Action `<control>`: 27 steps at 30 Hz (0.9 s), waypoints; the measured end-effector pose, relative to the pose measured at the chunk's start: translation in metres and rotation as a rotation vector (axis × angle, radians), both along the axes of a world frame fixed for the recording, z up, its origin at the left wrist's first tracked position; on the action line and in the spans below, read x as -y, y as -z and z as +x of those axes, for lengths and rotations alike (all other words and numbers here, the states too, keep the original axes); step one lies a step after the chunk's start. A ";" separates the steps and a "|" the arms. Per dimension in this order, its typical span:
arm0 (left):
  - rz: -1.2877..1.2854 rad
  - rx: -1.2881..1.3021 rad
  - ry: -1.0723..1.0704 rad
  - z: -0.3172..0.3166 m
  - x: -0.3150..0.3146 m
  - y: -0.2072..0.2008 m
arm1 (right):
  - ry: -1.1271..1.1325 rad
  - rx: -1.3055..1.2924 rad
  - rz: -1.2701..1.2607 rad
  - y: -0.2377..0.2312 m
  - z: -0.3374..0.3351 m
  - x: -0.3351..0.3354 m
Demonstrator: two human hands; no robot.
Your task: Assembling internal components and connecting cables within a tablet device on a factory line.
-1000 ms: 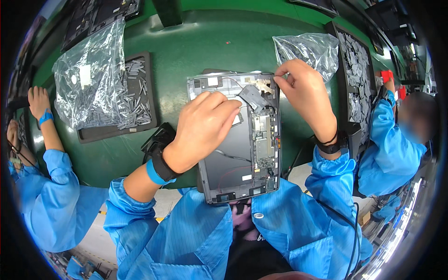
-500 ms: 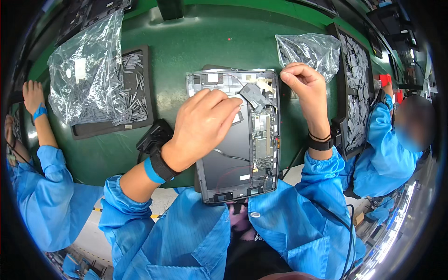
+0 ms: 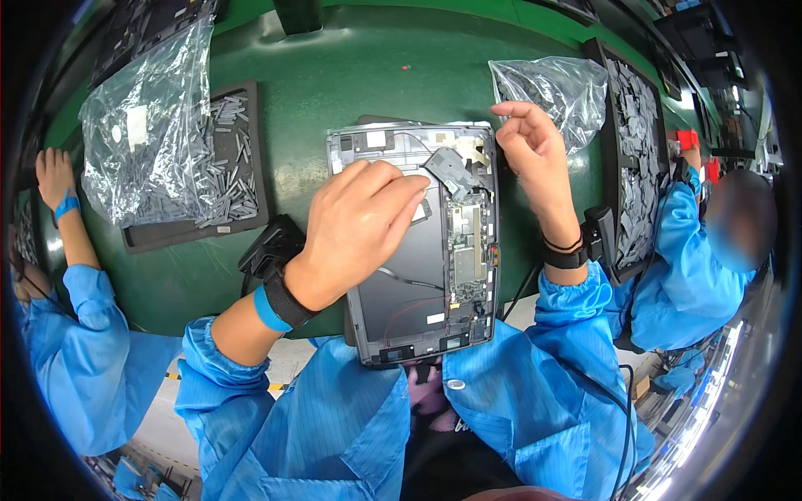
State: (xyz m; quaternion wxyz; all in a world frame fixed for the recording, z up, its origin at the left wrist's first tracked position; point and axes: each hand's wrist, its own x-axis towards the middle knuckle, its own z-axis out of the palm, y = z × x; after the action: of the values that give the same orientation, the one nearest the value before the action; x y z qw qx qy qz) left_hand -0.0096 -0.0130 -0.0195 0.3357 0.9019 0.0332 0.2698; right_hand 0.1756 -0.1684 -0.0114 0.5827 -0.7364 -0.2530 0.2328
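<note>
An opened tablet-like device (image 3: 399, 301) lies before me, showing a dark panel, a circuit board (image 3: 469, 242) and thin wires. My left hand (image 3: 355, 225) is over its left half, thumb and fingers pinched together at the left edge of a small grey plastic part (image 3: 453, 173). That part sits tilted above the upper end of the circuit board. Beside the device's upper right corner, my right hand (image 3: 535, 150) is raised. Its index finger stretches out to the left, apart from the thumb, and the other fingers curl; I see nothing in them.
On the left, a clear bag (image 3: 150, 142) of grey strips lies across a dark tray (image 3: 261, 167) of similar strips. At right are another clear bag (image 3: 555, 92) and a tray of grey pieces (image 3: 637, 142). Co-workers in blue sit on both sides.
My right hand's index finger has lifted away from the thumb, where the two were pinched before. My left hand keeps its pinch beside the grey part. The whole view has shifted slightly.
</note>
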 end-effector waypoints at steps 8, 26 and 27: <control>0.006 -0.006 0.005 0.001 -0.002 0.000 | -0.063 0.204 -0.200 0.006 0.002 -0.007; -0.002 0.015 -0.029 0.001 0.000 0.001 | -0.044 0.263 -0.251 -0.001 -0.008 -0.009; -0.039 0.007 -0.026 0.001 -0.001 0.000 | -0.067 0.220 -0.212 0.002 -0.006 -0.008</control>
State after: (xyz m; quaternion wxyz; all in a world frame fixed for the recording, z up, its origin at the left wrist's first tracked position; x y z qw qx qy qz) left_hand -0.0088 -0.0122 -0.0198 0.3499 0.8937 0.0488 0.2767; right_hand 0.1698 -0.1608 -0.0133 0.4624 -0.8059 -0.3139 0.1956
